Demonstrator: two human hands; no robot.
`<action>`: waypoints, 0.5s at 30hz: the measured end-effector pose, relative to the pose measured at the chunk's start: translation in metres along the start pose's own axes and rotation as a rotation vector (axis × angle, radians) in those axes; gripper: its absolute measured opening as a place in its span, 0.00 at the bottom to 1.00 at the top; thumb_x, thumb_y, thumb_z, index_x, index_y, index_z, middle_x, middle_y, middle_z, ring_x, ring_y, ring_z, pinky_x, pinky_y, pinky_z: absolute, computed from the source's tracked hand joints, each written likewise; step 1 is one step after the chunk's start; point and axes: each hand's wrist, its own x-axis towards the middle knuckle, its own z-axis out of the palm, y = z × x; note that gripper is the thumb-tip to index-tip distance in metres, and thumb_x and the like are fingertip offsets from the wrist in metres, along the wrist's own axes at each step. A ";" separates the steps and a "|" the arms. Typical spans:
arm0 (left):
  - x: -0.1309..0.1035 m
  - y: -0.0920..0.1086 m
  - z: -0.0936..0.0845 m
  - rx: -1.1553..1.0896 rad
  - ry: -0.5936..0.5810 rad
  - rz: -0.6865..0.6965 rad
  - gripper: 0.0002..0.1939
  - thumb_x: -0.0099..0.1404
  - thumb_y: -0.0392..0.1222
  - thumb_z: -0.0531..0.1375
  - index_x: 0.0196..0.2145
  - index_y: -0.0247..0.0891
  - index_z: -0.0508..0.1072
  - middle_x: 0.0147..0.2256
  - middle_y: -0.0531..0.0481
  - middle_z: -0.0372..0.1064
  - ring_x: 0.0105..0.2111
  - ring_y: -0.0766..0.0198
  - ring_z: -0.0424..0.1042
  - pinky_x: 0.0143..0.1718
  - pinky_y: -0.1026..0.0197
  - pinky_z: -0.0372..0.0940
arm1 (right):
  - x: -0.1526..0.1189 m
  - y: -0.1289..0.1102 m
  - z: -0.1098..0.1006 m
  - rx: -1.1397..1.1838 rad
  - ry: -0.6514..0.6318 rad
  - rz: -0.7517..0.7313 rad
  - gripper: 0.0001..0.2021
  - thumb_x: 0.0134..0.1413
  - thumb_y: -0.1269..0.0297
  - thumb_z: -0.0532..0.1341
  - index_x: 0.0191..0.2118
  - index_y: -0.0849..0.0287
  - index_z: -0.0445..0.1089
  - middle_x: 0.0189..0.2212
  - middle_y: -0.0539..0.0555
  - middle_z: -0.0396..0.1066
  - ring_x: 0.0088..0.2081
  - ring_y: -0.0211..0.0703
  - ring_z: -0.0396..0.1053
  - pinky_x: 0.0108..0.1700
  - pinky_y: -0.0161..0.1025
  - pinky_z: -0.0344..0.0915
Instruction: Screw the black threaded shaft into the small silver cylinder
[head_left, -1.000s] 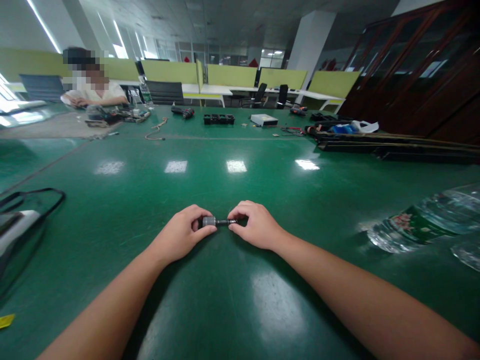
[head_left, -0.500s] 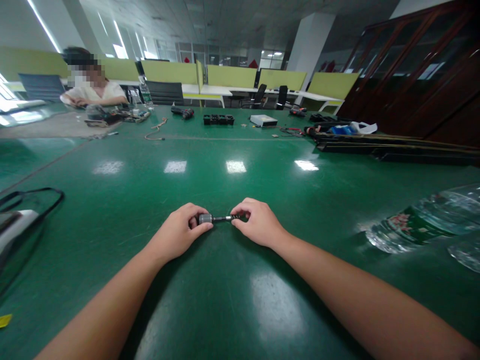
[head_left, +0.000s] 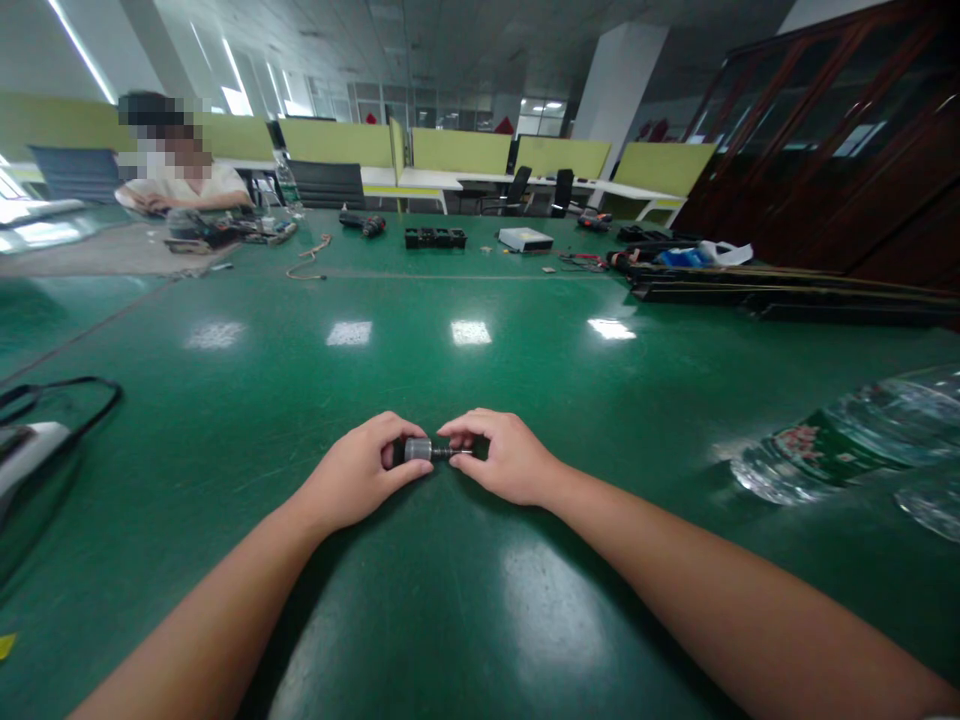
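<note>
Just off centre toward 7 o'clock, I see a grey cylinder (head_left: 418, 449) with a thin shaft (head_left: 441, 453) pointing to 3 o'clock, above the green table (head_left: 405, 600). The left hand (head_left: 364, 464) pinches the cylinder between thumb and fingers. The right hand (head_left: 510, 460) curls around the shaft; I cannot tell whether it grips. 1 clear bottle (head_left: 832, 450) is at 3 o'clock.

Bare green tabletop (head_left: 459, 380) gives a hand a broad lane beyond the grey cylinder (head_left: 418, 449), and a second on its near side, between the forearms (head_left: 240, 580). The left hand (head_left: 356, 470) blocks the cylinder's left end; the right hand (head_left: 514, 460) crowds its right. A clear bottle (head_left: 829, 440) obstructs well to its right, a looped black cable (head_left: 114, 404) well to its left.
</note>
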 end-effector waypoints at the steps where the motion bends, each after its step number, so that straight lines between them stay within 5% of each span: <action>1: 0.000 0.000 0.000 -0.001 -0.002 -0.002 0.15 0.62 0.52 0.60 0.43 0.41 0.74 0.33 0.51 0.68 0.29 0.63 0.64 0.32 0.62 0.59 | 0.000 0.000 0.000 -0.015 -0.004 -0.011 0.14 0.47 0.75 0.64 0.42 0.57 0.74 0.33 0.51 0.74 0.35 0.38 0.69 0.41 0.37 0.65; 7: 0.001 0.002 -0.001 -0.032 -0.014 -0.032 0.16 0.66 0.53 0.55 0.43 0.41 0.75 0.33 0.51 0.69 0.29 0.63 0.65 0.32 0.62 0.59 | 0.000 -0.001 -0.001 -0.034 -0.002 -0.042 0.12 0.49 0.74 0.63 0.41 0.58 0.74 0.33 0.51 0.73 0.34 0.38 0.68 0.40 0.37 0.64; 15: 0.001 0.000 -0.001 -0.013 -0.036 -0.008 0.15 0.61 0.50 0.62 0.43 0.41 0.75 0.34 0.52 0.69 0.31 0.63 0.65 0.32 0.62 0.59 | 0.000 -0.002 -0.002 -0.096 -0.047 -0.088 0.10 0.49 0.73 0.64 0.39 0.59 0.75 0.33 0.51 0.74 0.36 0.39 0.68 0.41 0.37 0.63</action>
